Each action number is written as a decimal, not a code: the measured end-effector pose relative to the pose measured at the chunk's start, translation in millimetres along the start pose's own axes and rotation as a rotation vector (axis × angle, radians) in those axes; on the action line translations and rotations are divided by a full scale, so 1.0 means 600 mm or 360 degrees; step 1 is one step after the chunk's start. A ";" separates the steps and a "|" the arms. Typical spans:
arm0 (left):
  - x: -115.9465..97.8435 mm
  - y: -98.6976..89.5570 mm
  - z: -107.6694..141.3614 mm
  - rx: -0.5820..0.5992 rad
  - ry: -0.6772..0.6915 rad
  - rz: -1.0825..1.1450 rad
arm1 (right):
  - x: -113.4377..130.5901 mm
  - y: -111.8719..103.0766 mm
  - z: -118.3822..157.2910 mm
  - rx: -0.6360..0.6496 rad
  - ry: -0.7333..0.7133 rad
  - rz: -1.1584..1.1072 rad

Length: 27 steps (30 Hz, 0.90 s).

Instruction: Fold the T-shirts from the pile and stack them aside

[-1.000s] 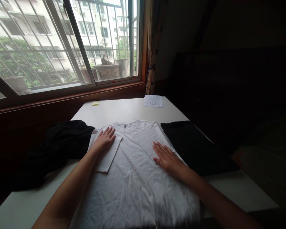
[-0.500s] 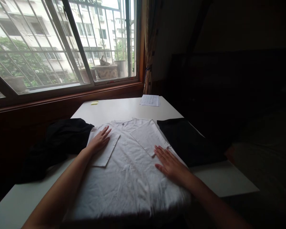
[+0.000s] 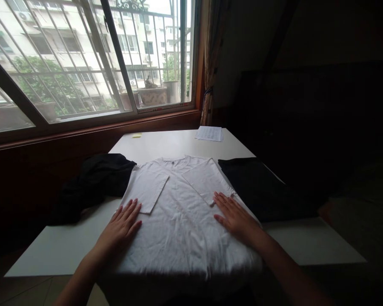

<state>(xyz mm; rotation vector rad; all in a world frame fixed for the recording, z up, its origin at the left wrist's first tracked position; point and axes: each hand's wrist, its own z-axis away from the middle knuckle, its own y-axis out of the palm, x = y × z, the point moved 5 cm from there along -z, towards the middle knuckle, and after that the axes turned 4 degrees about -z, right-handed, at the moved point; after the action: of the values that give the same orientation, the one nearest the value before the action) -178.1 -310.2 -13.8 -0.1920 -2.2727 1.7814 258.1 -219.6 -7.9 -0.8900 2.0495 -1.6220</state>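
A white T-shirt (image 3: 178, 229) lies spread on the white table, its collar towards the far side and both sleeves folded inward over its body. My left hand (image 3: 121, 225) rests flat with fingers stretched on the shirt's left edge, just below the folded left sleeve (image 3: 150, 189). On the other side, my right hand (image 3: 234, 216) lies flat with fingers extended, its fingertips at the lower corner of the right sleeve (image 3: 206, 182). Neither hand grasps the cloth. The shirt's near end falls into shadow.
Crumpled black cloth (image 3: 98, 180) lies to the left, and folded dark cloth (image 3: 261, 191) to the right. Papers (image 3: 209, 133) and a yellow note (image 3: 137, 135) sit at the far end of the white table (image 3: 169, 142). Behind are a window and curtain (image 3: 208, 93).
My left hand has slid from the left sleeve down towards me to the shirt's left edge. My right hand stays by the right sleeve. The view has shifted slightly left.
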 end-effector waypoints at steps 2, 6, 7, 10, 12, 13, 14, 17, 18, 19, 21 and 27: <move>-0.003 -0.002 0.004 -0.0012 -0.0020 -0.0014 | 0.000 -0.001 0.000 0.0008 0.0003 -0.0001; -0.002 -0.002 0.000 0.0016 -0.0034 -0.0031 | 0.000 -0.004 -0.001 -0.0007 0.0002 -0.0012; -0.001 -0.001 -0.001 0.0022 -0.0035 -0.0031 | 0.001 -0.004 -0.001 -0.0016 -0.0002 -0.0017; -0.001 -0.003 -0.001 0.0008 -0.0039 -0.0013 | 0.003 -0.008 -0.001 -0.0043 -0.0010 -0.0029; -0.002 -0.004 0.000 -0.0002 -0.0039 0.0000 | 0.005 -0.011 -0.002 -0.0053 -0.0006 -0.0037; -0.003 -0.005 0.000 -0.0001 -0.0039 0.0004 | 0.005 -0.012 -0.002 -0.0052 -0.0003 -0.0046; -0.003 -0.006 0.001 0.0006 -0.0039 0.0007 | 0.005 -0.013 -0.003 -0.0048 -0.0002 -0.0058; -0.003 -0.007 0.000 0.0036 -0.0048 0.0008 | 0.005 -0.017 -0.004 -0.0051 -0.0002 -0.0121; -0.003 -0.007 0.000 0.0041 -0.0053 0.0010 | 0.005 -0.019 -0.005 -0.0062 -0.0002 -0.0148; -0.003 -0.008 0.000 0.0043 -0.0055 0.0016 | 0.004 -0.020 -0.005 -0.0077 0.0000 -0.0176; -0.003 -0.008 0.000 0.0033 -0.0058 0.0037 | 0.003 -0.023 -0.006 -0.0098 0.0002 -0.0225; -0.003 -0.009 0.000 0.0006 -0.0060 0.0059 | 0.000 -0.024 -0.006 -0.0134 0.0009 -0.0298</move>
<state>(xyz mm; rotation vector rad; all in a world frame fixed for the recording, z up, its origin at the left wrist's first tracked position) -175.9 -312.2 -9.0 -0.2029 -2.3061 1.8221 259.4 -219.2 6.6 -1.1387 2.1056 -1.6427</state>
